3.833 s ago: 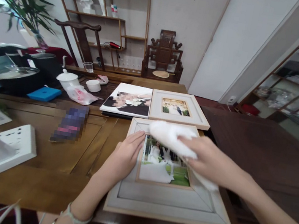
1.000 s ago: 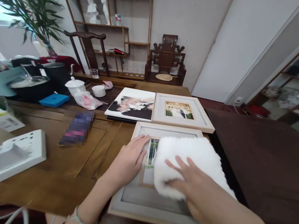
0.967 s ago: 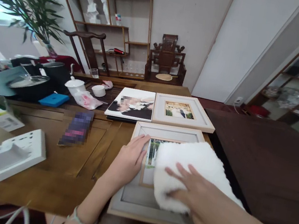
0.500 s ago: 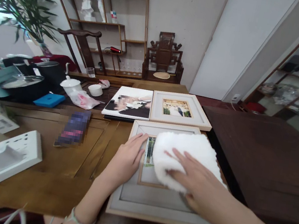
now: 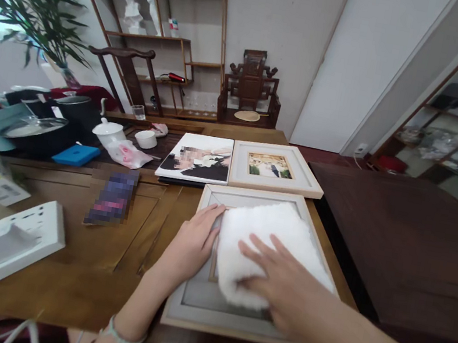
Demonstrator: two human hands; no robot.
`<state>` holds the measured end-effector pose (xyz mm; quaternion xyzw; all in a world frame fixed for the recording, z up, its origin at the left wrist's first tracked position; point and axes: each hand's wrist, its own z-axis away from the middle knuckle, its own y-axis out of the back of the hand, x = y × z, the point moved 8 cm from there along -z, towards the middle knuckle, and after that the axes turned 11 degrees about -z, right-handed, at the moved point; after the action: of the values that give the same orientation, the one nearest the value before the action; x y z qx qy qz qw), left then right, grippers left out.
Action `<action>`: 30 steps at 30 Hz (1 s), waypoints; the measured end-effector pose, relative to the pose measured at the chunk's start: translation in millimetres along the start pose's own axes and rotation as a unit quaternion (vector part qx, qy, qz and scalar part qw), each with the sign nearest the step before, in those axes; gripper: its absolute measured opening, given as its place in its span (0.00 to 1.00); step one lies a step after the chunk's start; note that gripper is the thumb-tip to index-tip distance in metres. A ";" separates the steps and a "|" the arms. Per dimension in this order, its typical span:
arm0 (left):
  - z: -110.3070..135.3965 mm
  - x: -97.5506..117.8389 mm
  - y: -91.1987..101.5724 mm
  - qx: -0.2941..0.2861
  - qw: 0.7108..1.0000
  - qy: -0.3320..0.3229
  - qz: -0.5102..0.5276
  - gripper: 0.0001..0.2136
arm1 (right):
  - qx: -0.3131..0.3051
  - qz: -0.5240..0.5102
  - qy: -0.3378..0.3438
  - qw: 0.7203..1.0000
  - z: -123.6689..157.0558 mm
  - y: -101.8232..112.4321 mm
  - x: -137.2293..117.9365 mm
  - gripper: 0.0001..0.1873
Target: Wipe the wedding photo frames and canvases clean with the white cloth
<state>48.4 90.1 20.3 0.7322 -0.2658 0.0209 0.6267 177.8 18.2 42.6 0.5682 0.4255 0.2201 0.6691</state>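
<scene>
A large pale picture frame [image 5: 204, 309] lies flat at the near edge of the wooden table [image 5: 75, 262]. My left hand [image 5: 192, 242] rests flat on the frame's left border, fingers stretched out. My right hand [image 5: 276, 280] presses a fluffy white cloth [image 5: 257, 235] flat onto the frame, fingers spread on top of it. The cloth hides the photo inside.
Behind the frame lie a smaller framed photo [image 5: 276, 168] and a photo print [image 5: 198, 157]. At the left sit a white power strip [image 5: 9, 236], a blue box [image 5: 76, 153], a white teapot [image 5: 107, 131] and dark pots. A dark table [image 5: 397, 248] adjoins on the right.
My right hand has slid the cloth leftward across the frame, and the strip of photo that showed before is now covered. My left hand has stayed on the left border.
</scene>
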 end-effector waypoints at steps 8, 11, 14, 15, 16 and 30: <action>0.0 -0.2 -0.5 -0.015 1.000 0.012 0.009 0.20 | 0.081 0.032 0.097 0.992 38.4 -14.2 -48.3 0.08; 0.8 -0.5 -0.4 -0.013 1.000 0.010 0.010 0.20 | 0.049 -0.015 0.062 0.997 29.1 -11.0 -36.6 0.09; 1.3 1.3 0.8 -0.005 1.000 -0.002 0.012 0.20 | 0.021 -0.034 -0.013 0.999 13.1 -3.9 -6.0 0.23; 1.5 2.0 1.4 -0.002 1.000 -0.006 0.013 0.20 | 0.023 -0.020 -0.036 0.999 7.7 0.4 7.0 0.30; 1.6 2.6 1.8 0.001 1.000 -0.008 0.013 0.20 | 0.035 -0.001 -0.053 0.998 2.5 6.3 20.1 0.36; 2.2 -0.3 0.1 0.009 1.000 -0.007 0.007 0.20 | -0.036 0.045 -0.044 0.997 -18.4 8.9 6.1 0.29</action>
<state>47.5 88.2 19.8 0.7362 -0.2756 0.0227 0.6177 167.8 35.8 49.2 0.5715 0.3612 0.2398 0.6967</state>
